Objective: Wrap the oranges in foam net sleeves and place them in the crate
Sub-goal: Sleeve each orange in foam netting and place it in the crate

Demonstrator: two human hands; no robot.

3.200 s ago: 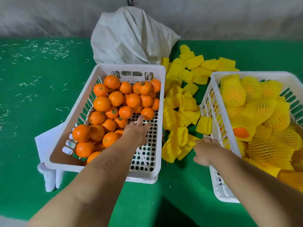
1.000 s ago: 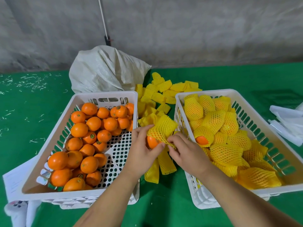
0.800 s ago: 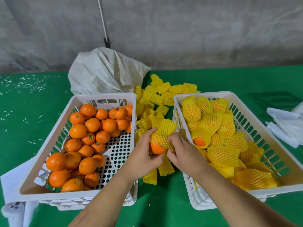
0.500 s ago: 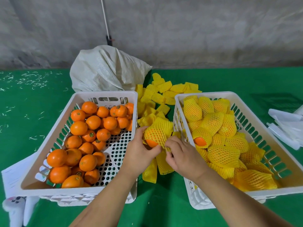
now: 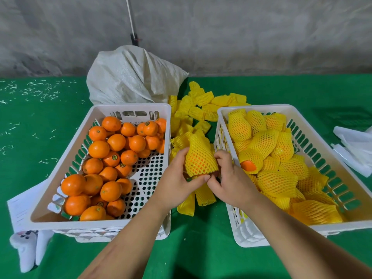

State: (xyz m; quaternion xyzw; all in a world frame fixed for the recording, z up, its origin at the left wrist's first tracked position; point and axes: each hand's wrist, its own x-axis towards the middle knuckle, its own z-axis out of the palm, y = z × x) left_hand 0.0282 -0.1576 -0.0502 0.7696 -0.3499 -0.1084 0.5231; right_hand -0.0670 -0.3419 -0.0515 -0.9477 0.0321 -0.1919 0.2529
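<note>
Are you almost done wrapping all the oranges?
Not yet. Done: the right crate already holds a heap of wrapped oranges. In hand: the left hand and right hand are holding an orange inside a yellow foam net sleeve between the crates. Left: a couple dozen bare oranges wait in the left crate.

Orange [image 5: 200, 165] mostly hidden under sleeve [image 5: 198, 147].

My only view comes from the head camera, angled forward and down, close above my fingers [image 5: 219, 158]; the green bench [image 5: 40, 121] spreads beyond them, the grey wall [image 5: 241, 33] farthest beyond.
</note>
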